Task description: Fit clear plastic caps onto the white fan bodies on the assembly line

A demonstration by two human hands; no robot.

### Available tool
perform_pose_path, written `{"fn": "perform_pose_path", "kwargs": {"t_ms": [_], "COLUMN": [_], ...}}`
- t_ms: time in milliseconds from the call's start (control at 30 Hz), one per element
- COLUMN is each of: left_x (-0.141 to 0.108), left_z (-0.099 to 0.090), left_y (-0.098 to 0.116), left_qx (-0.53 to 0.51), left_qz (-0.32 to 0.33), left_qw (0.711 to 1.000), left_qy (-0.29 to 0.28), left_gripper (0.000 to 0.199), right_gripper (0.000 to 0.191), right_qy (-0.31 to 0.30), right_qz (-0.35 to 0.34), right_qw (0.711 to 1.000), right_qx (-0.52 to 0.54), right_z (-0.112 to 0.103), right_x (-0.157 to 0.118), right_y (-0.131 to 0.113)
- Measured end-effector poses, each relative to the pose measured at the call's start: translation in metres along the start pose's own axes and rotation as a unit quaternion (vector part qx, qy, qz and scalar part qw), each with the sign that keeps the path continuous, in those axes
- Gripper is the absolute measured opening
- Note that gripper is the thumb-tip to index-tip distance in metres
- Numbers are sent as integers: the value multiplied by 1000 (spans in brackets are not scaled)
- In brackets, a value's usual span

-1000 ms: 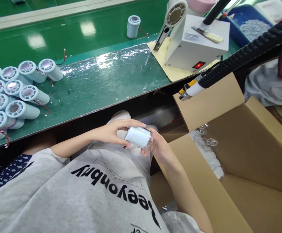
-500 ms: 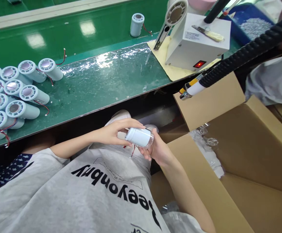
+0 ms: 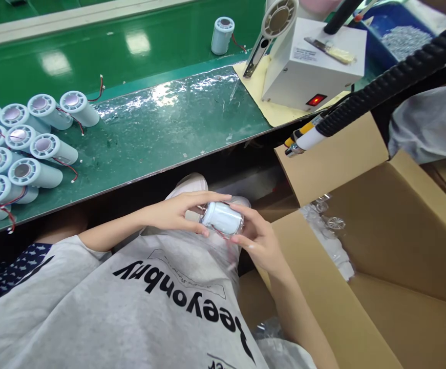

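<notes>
Over my lap I hold a light blue cylinder (image 3: pixel 225 217) with a clear plastic cover around its right end. The cylinder lies roughly level, and thin red wires trail below it, blurred. My left hand (image 3: pixel 186 211) grips its left end, thumb below and fingers above. My right hand (image 3: pixel 259 234) clasps the covered right end between thumb and fingers. Several similar blue cylinders (image 3: pixel 34 173) with round metal-centred ends and red wires lie grouped at the bench's left. Another cylinder (image 3: pixel 223 36) stands upright on the green surface farther back.
A white box-shaped device (image 3: pixel 315 66) with a lit red switch sits on the bench (image 3: pixel 161 133). Beside it hangs a power screwdriver-like tool (image 3: pixel 303 141) on a black coiled hose. An open cardboard box (image 3: pixel 410 241) holds clear plastic parts (image 3: pixel 336 224). A blue tray (image 3: pixel 376 36) contains small metallic pieces.
My right hand has shifted from beneath the cylinder's right end to grip it from the right side. The wires have swung. The standing cylinder at the back has moved slightly right.
</notes>
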State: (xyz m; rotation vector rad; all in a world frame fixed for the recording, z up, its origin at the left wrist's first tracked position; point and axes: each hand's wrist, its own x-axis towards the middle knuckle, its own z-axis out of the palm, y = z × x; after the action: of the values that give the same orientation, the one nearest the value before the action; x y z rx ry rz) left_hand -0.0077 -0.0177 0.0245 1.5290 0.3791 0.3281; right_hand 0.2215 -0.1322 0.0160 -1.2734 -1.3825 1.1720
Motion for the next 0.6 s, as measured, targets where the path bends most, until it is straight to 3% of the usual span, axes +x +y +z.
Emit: {"fn": "perform_pose_path", "kwargs": {"t_ms": [100,300,467,533,600], "left_x": [-2,-1,2,8,20], "left_z": [-1,1,11,5,-20], "left_y": [0,-11,-26,-24,-11], "left_qx": [2,-87,-147,-123,-16], "left_qz": [16,-51,-129,-161,-152], "left_qw": [1000,995,980,979,987], "left_qy": [-11,-10,-20,-5,51], "left_gripper": [71,83,88,80,69], "right_gripper": [51,52,70,71,67], "right_qy": [0,8,-10,-15,52], "right_qz": [59,65,114,125,144], "right_qw": [995,998,993,992,986], "right_qx": [80,12,36,15,-68], "right_z": [0,-2,9,-7,-48], "right_x": [-3,-5,-4,-7,-11], "right_y": [0,4,15,25,42]}}
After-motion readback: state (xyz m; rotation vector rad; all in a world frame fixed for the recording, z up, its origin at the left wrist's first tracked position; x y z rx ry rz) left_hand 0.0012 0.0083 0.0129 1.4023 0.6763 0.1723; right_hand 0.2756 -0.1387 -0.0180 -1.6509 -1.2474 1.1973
